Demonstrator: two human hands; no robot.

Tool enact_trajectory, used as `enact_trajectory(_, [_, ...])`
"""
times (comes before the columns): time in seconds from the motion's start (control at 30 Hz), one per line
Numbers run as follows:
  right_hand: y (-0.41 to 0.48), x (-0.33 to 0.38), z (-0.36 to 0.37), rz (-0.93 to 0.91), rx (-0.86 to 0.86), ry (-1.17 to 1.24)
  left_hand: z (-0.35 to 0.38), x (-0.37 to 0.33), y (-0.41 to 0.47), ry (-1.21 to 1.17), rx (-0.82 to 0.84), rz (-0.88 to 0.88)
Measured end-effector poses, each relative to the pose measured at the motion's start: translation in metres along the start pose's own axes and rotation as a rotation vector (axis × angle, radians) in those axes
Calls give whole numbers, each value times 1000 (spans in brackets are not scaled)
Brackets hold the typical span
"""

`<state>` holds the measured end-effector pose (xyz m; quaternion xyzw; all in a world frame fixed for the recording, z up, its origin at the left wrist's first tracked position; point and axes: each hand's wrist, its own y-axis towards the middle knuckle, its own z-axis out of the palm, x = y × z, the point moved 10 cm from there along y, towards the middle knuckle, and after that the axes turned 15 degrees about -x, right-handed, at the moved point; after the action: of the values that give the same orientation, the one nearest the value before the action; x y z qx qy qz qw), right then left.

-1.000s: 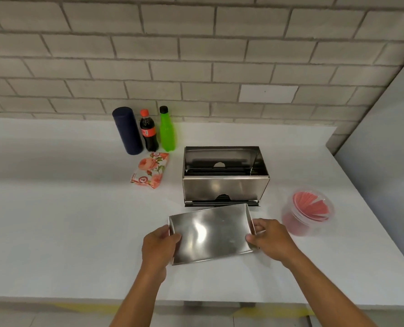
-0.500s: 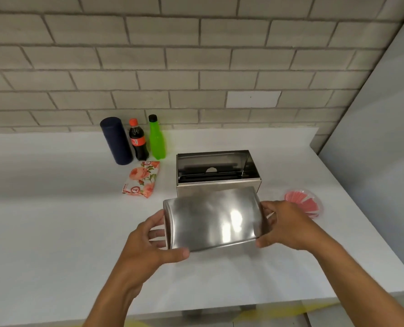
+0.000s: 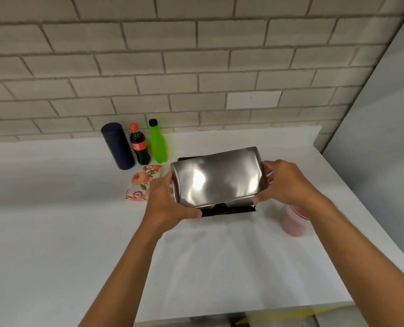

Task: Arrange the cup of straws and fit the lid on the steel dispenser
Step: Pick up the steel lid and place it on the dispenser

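Observation:
A shiny curved steel lid (image 3: 216, 177) is held over the steel dispenser, covering nearly all of it; only the dispenser's dark base (image 3: 229, 210) and a sliver at the back show. My left hand (image 3: 166, 199) grips the lid's left end, thumb under its front edge. My right hand (image 3: 284, 182) grips the right end. The clear plastic cup with pink straws (image 3: 294, 221) stands on the counter right of the dispenser, partly hidden behind my right forearm and blurred.
Against the brick wall stand a dark blue cylinder (image 3: 118, 145), a cola bottle (image 3: 139, 143) and a green bottle (image 3: 158, 141). A floral napkin pack (image 3: 142, 182) lies left of the dispenser. A grey wall panel (image 3: 385, 138) bounds the white counter (image 3: 54, 220) on the right.
Both hands lifted the lid from the counter in front of the dispenser and carried it back and up over the dispenser's open top. The camera view shifted too.

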<state>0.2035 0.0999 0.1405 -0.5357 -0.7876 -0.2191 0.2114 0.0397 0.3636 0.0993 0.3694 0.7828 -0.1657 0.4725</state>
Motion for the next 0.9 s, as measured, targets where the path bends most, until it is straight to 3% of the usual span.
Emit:
enact_trajectory(0.4, [40,-20,27,44,47,36,18,6,51,139,-34,1])
enact_trajectory(0.9, [60,-24,36,83,134,12,24,18,73,103,19,-55])
